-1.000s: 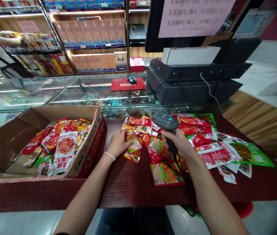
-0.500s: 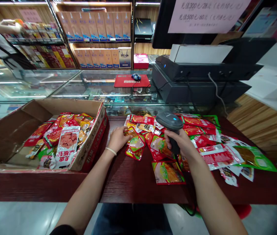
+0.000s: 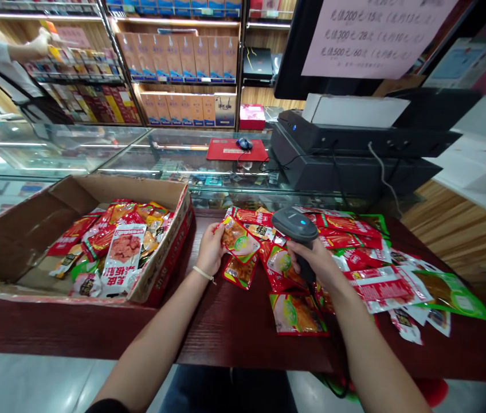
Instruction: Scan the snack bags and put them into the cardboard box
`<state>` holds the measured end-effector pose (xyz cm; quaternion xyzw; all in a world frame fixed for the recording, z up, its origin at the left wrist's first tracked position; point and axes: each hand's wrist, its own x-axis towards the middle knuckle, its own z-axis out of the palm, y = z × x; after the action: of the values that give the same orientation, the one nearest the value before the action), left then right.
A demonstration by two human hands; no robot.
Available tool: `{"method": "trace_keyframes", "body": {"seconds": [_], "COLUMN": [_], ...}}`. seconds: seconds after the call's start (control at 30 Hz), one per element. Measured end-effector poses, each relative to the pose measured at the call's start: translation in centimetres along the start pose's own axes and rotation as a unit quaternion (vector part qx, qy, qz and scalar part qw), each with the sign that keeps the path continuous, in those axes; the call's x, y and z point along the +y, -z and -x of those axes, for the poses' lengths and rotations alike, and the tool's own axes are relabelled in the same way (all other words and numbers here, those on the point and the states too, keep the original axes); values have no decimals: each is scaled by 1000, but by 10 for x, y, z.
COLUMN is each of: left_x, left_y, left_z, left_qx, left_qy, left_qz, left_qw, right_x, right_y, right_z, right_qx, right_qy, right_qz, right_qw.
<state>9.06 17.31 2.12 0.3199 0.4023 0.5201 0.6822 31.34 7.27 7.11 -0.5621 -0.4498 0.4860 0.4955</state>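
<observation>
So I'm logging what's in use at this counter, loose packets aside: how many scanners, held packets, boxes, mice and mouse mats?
Barcode scanner, in the right hand: 1
Snack packet, in the left hand: 1
Cardboard box: 1
Computer mouse: 1
Red mouse mat: 1
Total: 5

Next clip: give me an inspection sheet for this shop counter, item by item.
Surface: dark red wooden table, bare along the near edge.
Job's things: snack packet, tilted up beside the barcode scanner.
Clutter: loose packets spread over the table; cardboard box holding more packets.
Hands: left hand grips the snack packet; right hand grips the barcode scanner.
Cables: grey cable running down from the till.
Surroundings: glass counter, stocked shelves, another person's arm at a shelf.
</observation>
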Motion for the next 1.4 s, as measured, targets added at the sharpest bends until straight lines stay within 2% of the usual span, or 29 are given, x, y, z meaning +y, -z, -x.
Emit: {"method": "trace_keyframes", "body": {"seconds": [0.13,0.3,0.47,0.67,0.87,1.0,1.13,1.23,1.3,1.4], "left_x": [-2,-5,-7,-4,-8,-5,20,59,91,141], "left_y": [-1,1,1,-4,2,-2,-20,-32,-32,-11], "left_z": [1,-3,-4,-2,-4,-1,14,39,59,83], "left_qx": [22,-17,-51,-47,-56,-46,-43,-75,-85,-26], "left_qy": [35,-8,-12,-24,-21,-60,-135,-202,-265,-346], "left_qz": [57,70,87,93,93,76,6,-96,-197,-331], "left_qw": [997,997,995,994,994,994,990,972,940,878], "right_x": [1,-1,-1,-2,-1,0,-5,-9,-9,-7], "right_y": [-9,-19,-23,-24,-20,-16,-14,-11,-9,-6], "right_z": [2,6,10,12,10,7,6,8,8,7], "right_qx": [-15,-72,-92,-89,-82,-61,-22,-17,-21,-15], "right_qy": [-18,-43,-29,-30,-32,-23,-12,9,25,26], "right_qz": [1,42,90,90,64,15,-22,-37,-51,-68], "right_qw": [1000,996,991,991,994,998,999,999,998,997]}}
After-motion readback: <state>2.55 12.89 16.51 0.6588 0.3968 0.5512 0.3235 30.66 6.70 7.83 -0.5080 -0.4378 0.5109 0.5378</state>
